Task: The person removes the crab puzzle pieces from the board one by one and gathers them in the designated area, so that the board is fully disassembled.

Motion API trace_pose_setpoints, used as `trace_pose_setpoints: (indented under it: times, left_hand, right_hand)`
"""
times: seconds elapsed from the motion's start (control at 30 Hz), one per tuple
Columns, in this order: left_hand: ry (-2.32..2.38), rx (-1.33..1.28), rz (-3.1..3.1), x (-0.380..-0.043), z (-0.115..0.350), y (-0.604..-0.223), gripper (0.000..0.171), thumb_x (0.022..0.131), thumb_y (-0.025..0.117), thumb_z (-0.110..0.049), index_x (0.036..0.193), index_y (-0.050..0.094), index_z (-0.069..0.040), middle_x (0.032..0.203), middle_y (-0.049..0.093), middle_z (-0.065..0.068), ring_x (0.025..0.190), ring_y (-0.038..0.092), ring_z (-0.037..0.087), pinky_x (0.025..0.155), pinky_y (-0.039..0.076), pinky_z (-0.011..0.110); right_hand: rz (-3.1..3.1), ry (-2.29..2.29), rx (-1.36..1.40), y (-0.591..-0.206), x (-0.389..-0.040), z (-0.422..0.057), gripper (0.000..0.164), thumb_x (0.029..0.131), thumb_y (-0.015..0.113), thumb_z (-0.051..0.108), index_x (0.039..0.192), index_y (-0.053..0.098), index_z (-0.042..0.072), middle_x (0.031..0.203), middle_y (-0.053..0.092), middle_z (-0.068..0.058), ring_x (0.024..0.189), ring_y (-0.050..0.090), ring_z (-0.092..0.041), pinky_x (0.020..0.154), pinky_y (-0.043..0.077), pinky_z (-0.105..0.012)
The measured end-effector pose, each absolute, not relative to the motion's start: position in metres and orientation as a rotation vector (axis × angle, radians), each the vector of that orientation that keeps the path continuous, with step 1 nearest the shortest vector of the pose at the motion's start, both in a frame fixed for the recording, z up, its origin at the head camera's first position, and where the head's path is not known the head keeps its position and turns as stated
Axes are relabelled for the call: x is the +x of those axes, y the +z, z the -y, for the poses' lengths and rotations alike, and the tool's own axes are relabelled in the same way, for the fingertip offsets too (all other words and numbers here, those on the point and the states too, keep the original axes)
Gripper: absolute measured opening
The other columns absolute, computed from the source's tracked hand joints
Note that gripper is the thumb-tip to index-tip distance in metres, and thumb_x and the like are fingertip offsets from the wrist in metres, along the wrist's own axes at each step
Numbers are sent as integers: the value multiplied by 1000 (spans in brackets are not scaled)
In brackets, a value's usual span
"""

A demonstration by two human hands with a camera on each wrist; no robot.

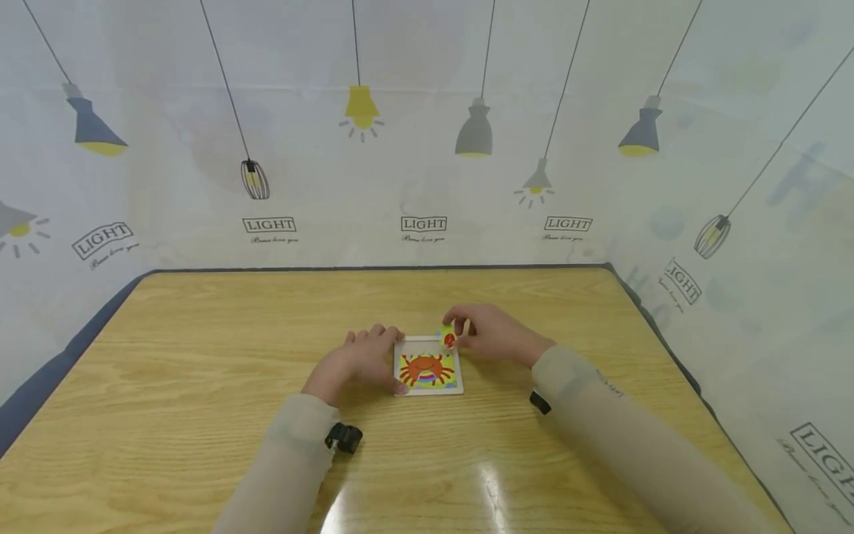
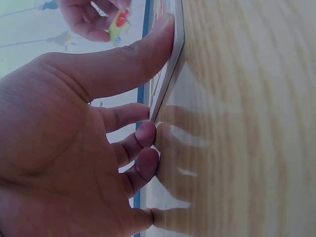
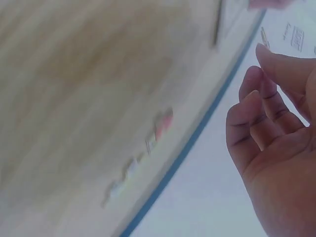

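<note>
A square white-rimmed puzzle tray (image 1: 461, 371) lies flat on the table, its lower part filled with a picture of a red crab (image 1: 427, 368). At its left side is my left hand (image 1: 363, 357). The thumb (image 2: 153, 47) presses the near left corner of the rim, while the fingers reach along to the far left corner. My right hand (image 1: 497, 334) pinches a small yellow puzzle piece (image 1: 447, 335) with a red patch, held over the tray's far right corner. In the right wrist view only a thin edge of this piece shows past the thumb.
The wooden table (image 1: 200, 334) has a dark blue edge (image 1: 373, 268) along its back. Behind it hangs a pale cloth (image 1: 427, 178) printed with lamps and the word LIGHT. Black wrist cameras (image 1: 343, 437) sit on both sleeves.
</note>
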State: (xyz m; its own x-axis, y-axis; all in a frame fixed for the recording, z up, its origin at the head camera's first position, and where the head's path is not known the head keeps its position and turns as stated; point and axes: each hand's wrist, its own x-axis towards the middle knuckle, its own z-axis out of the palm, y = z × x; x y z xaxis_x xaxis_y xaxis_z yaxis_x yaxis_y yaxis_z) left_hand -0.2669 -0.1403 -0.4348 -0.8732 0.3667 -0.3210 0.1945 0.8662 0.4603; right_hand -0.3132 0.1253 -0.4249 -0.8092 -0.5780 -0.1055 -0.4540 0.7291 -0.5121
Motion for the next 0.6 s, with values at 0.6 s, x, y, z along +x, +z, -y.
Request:
trace_pose_setpoints:
  times: [0.6]
  left_hand:
    - [581,400,-2616,-268,139,-436,92,86,89,-38,159,41,-11,165,40,19,155,34,45,134,7,67]
  right_hand:
    - [-2694,-1007,-564,-402,-330,-239,38,98,76,10,135,66,9,101,66,-10,82,62,-23,64,52,-30]
